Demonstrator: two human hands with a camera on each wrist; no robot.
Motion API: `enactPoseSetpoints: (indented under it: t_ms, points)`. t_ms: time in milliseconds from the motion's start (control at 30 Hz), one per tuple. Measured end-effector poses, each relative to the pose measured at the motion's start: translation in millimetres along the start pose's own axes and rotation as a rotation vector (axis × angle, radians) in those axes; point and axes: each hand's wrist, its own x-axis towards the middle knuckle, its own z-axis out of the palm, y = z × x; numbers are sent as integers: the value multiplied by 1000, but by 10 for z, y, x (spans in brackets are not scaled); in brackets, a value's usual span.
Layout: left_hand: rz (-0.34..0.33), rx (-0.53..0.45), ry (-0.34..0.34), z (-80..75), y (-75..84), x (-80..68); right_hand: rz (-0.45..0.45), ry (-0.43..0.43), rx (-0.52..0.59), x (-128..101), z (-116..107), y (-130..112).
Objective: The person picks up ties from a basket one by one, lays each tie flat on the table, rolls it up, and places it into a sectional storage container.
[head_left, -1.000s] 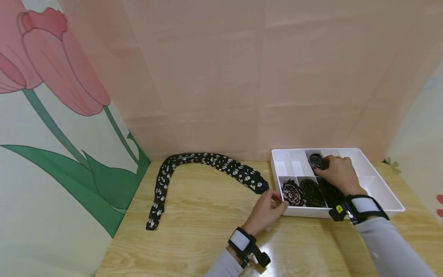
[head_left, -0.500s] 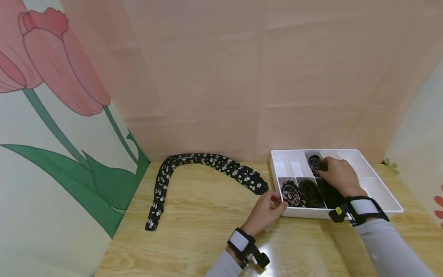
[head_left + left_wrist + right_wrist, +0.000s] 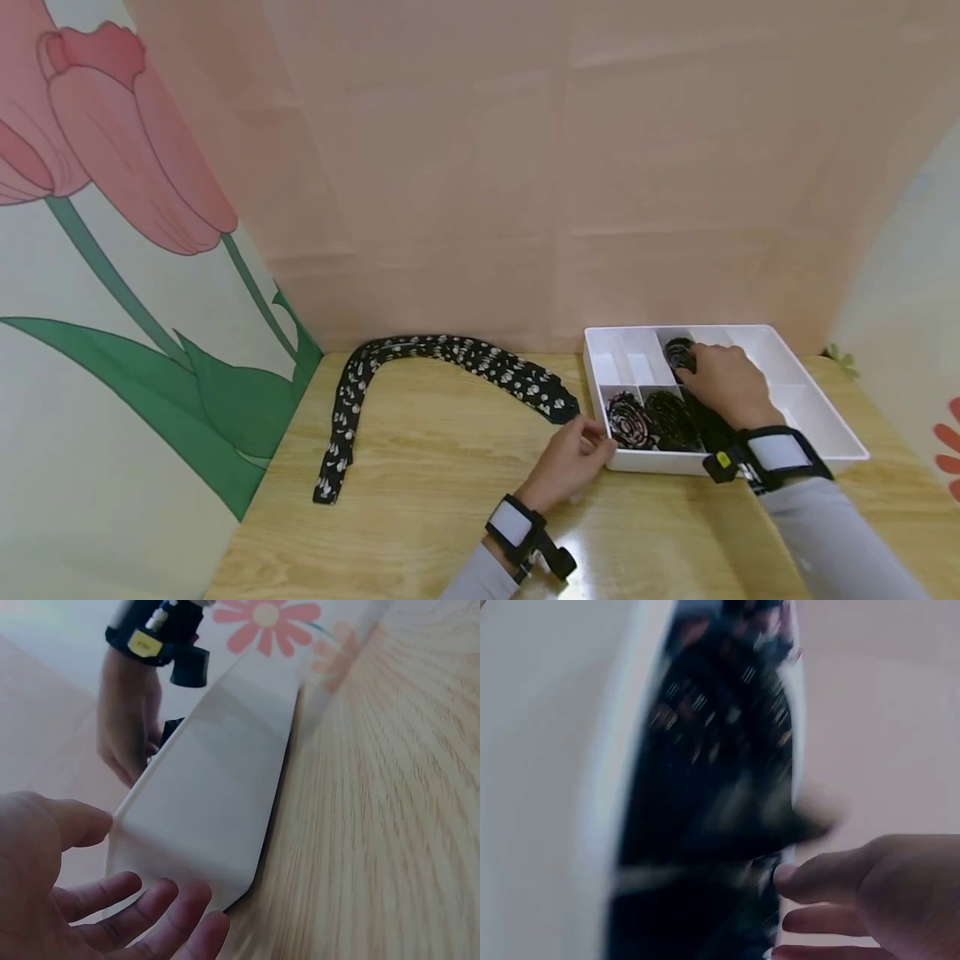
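White compartmented tray, right of frame. Right hand, fingers bent, at dark coiled roll in its upper row, much as a second ago; gripped or merely touched, cannot tell. Left hand, fingers loosely spread, touches tray's lower-left corner. Black floral tie, centre-left, unmoved on table: handling seems confined to the roll.

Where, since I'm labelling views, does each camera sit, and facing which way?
Head: on the head, facing forward and down at white tray and patterned tie; left hand, right hand and sleeves show.
Left: on that wrist, facing along the tray's side; both hands show.
Right: on that wrist, facing blurred dark rolls; right hand shows.
Head and left views share both hands and tray.
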Motion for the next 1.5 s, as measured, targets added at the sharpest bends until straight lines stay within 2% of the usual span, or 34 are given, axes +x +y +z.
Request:
enactPoseSetpoints:
  t_ms: [133, 200, 333, 433, 633, 767, 867, 1100, 1333, 1400, 1500]
  points:
    - [3, 45, 3, -124, -58, -32, -67, 153, 15, -77, -102, -430]
    - [0, 63, 10, -221, -75, -61, -97, 171, 46, -113, -133, -689]
    - [-37, 67, 21, -444, -99, -150, -128, 131, 92, -202, -89, -1172]
    - [-40, 89, 50, -609, -133, -216, -129, 81, 130, -264, 54, -1450]
    - [-24, 182, 136, -945, -208, -336, -67, -6, 194, -315, 418, -1797]
    - [-55, 242, 200, -1222, -239, -484, -21, 25, 210, -308, 623, -1903]
    - [-77, 295, 273, -1449, -284, -624, -22, 71, 211, -297, 773, -1927]
    - [-95, 487, 511, -1900, -436, -988, 1, 64, 171, -290, 1057, -1891]
    - [-65, 633, 754, -2200, -551, -1317, 23, 93, 182, -278, 1129, -1892]
    - [-121, 688, 808, -2260, -605, -1376, 38, 103, 203, -276, 1129, -1891]
    - [-269, 715, 832, -2346, -688, -1441, 66, 114, 257, -282, 1132, -1893]
